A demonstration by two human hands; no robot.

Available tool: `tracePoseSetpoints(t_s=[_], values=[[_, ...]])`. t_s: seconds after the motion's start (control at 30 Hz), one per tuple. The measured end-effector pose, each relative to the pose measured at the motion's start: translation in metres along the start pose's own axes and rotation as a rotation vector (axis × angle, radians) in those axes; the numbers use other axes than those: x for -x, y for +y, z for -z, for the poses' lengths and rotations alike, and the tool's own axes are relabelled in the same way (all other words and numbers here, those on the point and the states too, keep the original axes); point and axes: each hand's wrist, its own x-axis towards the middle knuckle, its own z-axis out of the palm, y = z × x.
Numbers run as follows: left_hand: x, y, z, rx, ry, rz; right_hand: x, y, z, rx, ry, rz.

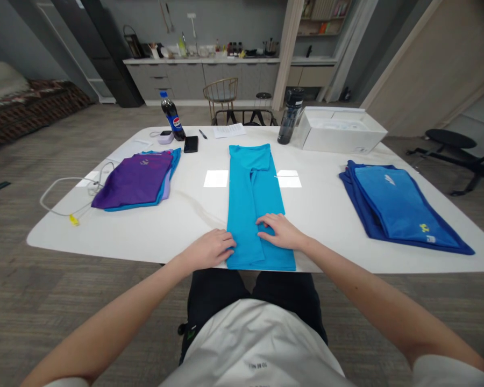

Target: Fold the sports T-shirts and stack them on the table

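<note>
A turquoise shirt [242, 215] lies folded into a long strip, running from the table's front edge toward its middle. One layer is turned over the other, leaving a lengthwise edge down its centre. My left hand [213, 248] touches the strip's left border near the front, its fingers loosely bent and slightly apart. On the right half of the cloth rests my right hand [280, 230], thumb apart from the fingers, which reach to the inner fold edge. Neither hand visibly grips the cloth.
On the white table [322, 215] are a stack of purple and blue clothes [137, 180], folded blue clothes [399, 204], a cola bottle [172, 117], a phone [191, 144], a dark drink bottle [290, 117] and a white box [339, 131]. A white cable [60, 180] hangs over the left edge.
</note>
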Motion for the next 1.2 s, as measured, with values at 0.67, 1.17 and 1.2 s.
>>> tracePoseSetpoints(t_s=[0.67, 1.17, 1.2], values=[[0.004, -0.021, -0.019, 0.255, 0.073, -0.135, 0.072, 0.041, 0.036, -0.157, -0.177, 0.118], [-0.08, -0.053, 0.041, 0.579, 0.547, 0.264, -0.029, 0.06, 0.098, -0.591, 0.159, -0.19], [-0.099, -0.068, 0.049, 0.678, 0.607, 0.349, -0.048, 0.073, 0.102, -0.629, 0.243, -0.224]])
